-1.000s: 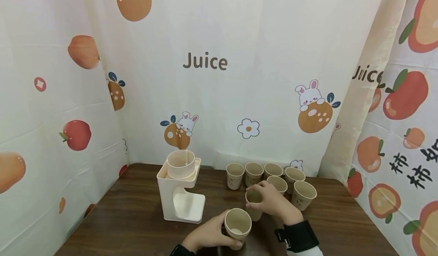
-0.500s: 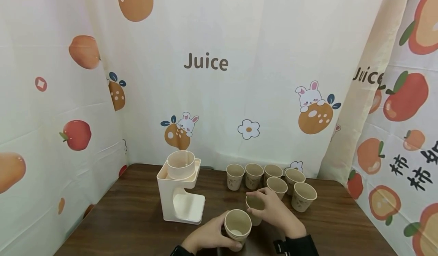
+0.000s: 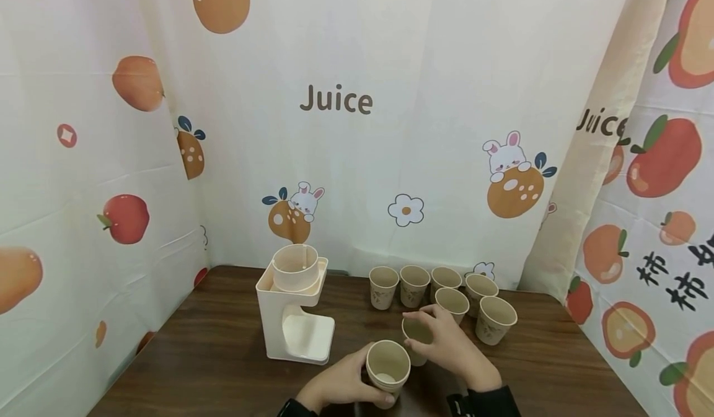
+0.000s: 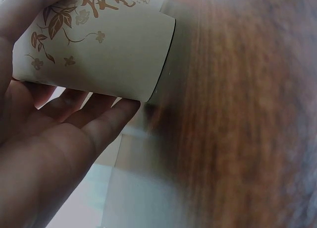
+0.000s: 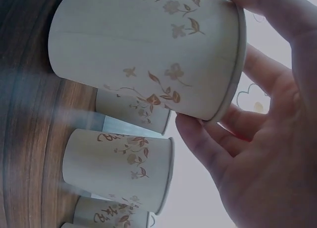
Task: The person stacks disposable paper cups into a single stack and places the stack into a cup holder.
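My left hand (image 3: 346, 381) wraps its fingers and thumb round a beige paper cup (image 3: 388, 367) near the front of the table; below its rim, further ring lines show. In the left wrist view, that cup (image 4: 109, 52) has brown leaf and flower prints, and fingers lie along its side. Just behind and to the right, my right hand (image 3: 450, 346) holds another paper cup (image 3: 415, 337) at its rim, mouth upward. The right wrist view shows thumb and fingers about the rim of this printed cup (image 5: 143, 54). The two held cups overlap in the head view.
Several matching paper cups (image 3: 383, 288) stand upright at the back right, close behind my right hand. Left of centre is a cream-coloured appliance (image 3: 273, 324) with a round container (image 3: 295, 268) on top and a flat base. Printed curtains (image 3: 357, 157) enclose the wooden table (image 3: 206, 342).
My right hand and its cup have come slightly nearer to the front, closer to the left hand's cup. The left hand has stayed in place with its cup.
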Motion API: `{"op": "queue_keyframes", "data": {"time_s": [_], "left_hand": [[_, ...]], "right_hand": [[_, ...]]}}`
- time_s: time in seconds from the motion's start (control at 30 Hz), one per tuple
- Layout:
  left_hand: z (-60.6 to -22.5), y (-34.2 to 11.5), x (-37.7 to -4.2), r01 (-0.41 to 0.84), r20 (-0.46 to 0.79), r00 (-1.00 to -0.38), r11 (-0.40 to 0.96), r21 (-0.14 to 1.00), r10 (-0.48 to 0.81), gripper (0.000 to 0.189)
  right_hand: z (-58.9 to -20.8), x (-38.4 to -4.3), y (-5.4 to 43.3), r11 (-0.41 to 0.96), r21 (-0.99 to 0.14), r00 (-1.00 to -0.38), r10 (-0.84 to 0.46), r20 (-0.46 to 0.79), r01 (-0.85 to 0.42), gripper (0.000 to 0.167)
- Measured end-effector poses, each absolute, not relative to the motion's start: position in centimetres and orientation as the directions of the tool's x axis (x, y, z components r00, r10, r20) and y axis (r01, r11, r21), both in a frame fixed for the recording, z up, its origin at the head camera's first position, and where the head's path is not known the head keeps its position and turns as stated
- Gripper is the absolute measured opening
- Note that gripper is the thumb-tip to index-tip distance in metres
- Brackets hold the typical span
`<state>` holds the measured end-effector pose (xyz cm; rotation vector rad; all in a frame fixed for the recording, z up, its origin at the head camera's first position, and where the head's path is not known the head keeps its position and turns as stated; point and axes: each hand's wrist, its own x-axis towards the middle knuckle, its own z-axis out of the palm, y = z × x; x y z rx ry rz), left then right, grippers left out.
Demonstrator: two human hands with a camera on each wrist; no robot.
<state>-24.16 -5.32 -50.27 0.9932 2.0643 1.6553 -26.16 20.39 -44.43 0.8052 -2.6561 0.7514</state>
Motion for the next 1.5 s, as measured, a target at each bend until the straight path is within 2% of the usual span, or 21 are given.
{"op": "queue_keyframes", "data": {"time_s": [0.23, 0.8, 1.27, 1.5], "left_hand": [[-50.3, -5.3, -24.2, 0.308, 0.169, -0.708, 0.084, 0.948, 0.686, 0.071], [-50.1, -5.4, -24.3, 0.318, 0.175, -0.712, 0.09, 0.944, 0.679, 0.073], [-50.1, -5.4, -24.3, 0.337, 0.185, -0.698, 0.09, 0.937, 0.692, 0.071], [-50.0, -5.4, -24.2, 0.316, 0.172, -0.694, 0.081, 0.945, 0.699, 0.073]], "right_hand": [[-43.6, -25.7, 20.4, 0.718, -0.388, -0.796, -0.39, 0.464, -0.578, 0.039], [-39.9, -23.6, 19.5, 0.682, -0.227, -0.611, -0.395, 0.686, -0.695, 0.045], [-38.1, -21.4, 18.8, 0.66, -0.218, -0.591, -0.417, 0.69, -0.719, 0.051], [-38.1, -20.7, 18.1, 0.62, -0.297, -0.636, -0.442, 0.633, -0.726, 0.048]]}}
